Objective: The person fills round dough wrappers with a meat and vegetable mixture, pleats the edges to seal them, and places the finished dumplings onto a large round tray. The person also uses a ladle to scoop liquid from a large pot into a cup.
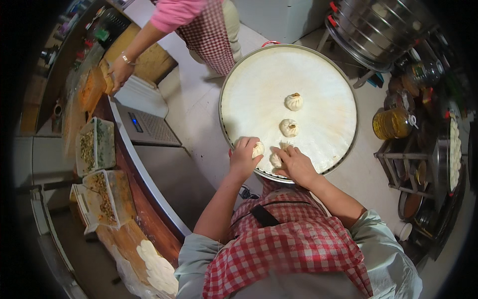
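A large round steamer tray with a pale liner lies before me. Two pleated buns, one above the other, stand near its middle, each with some filling showing at the top. My left hand is closed around a pleated bun at the tray's near left. At the near edge my right hand has its fingers on another bun, partly hidden under them. Some more dough shows just above those fingers; whether it is a separate bun I cannot tell.
On the left counter stand tubs of filling and a sheet of dough. A co-worker's hand reaches to that counter. Stacked metal steamers, an oil jug and a rack are at right.
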`<state>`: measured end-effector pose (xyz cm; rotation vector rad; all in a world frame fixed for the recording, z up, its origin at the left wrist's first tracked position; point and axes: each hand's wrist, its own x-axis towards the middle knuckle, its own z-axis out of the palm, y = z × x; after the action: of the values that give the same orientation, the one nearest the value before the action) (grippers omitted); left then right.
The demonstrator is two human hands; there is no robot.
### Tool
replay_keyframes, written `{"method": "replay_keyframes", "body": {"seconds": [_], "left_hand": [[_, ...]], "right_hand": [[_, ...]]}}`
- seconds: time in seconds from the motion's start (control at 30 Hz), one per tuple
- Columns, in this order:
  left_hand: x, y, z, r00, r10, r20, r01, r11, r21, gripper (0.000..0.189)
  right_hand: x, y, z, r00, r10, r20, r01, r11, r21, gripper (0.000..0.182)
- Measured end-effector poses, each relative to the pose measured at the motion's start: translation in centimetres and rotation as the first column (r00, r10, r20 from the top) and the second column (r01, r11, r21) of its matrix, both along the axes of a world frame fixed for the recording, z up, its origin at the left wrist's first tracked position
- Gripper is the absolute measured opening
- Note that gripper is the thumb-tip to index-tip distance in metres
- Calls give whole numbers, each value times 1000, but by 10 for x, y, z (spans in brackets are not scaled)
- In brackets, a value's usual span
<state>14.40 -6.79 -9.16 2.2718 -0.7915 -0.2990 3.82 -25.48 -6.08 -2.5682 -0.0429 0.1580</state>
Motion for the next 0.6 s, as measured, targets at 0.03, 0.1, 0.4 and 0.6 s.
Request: {"method": "replay_keyframes", "body": {"seconds": [0.03,0.1,0.4,0.6], "left_hand": [[0,-1,-2,1000,12,3,-12,1000,5,49],[0,-3,-1,999,44,9,-44,999,15,53],[-29,82,59,672,631,-388,-709,699,-91,65],[-154,202,27,550,819,-161,-833,525,-176,40]], "right_hand": [[2,-2,1,1000,24,-7,-25,999,-30,61],[6,-8,0,996,81,-21,-83,993,-90,59],[63,-31,56,998,-57,6,54,976,211,25],[88,53,37,959,284,-5,-263,897,355,19]]}}
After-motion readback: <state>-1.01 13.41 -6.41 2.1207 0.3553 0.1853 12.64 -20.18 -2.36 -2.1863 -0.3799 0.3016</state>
